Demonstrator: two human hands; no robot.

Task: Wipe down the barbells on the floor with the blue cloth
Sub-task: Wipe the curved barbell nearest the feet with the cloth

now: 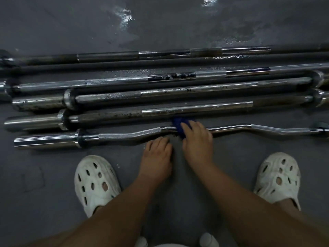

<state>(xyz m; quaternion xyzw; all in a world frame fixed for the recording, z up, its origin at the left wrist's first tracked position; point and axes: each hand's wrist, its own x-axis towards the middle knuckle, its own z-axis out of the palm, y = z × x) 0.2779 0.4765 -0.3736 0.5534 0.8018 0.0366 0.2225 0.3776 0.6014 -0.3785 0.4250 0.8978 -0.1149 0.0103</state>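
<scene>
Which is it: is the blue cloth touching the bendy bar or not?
Touching. The head view shows the blue cloth draped right over the bendy bar, with the right hand holding it down there.

Grey floor [53, 175], barbells [160, 94], white clogs [96, 182]

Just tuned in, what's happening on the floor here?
The right hand holds the cloth against the middle of the curl bar, the bar nearest the person. The left hand rests beside it, fingers at the bar's edge. Several straight barbells lie behind, some spotted.
</scene>
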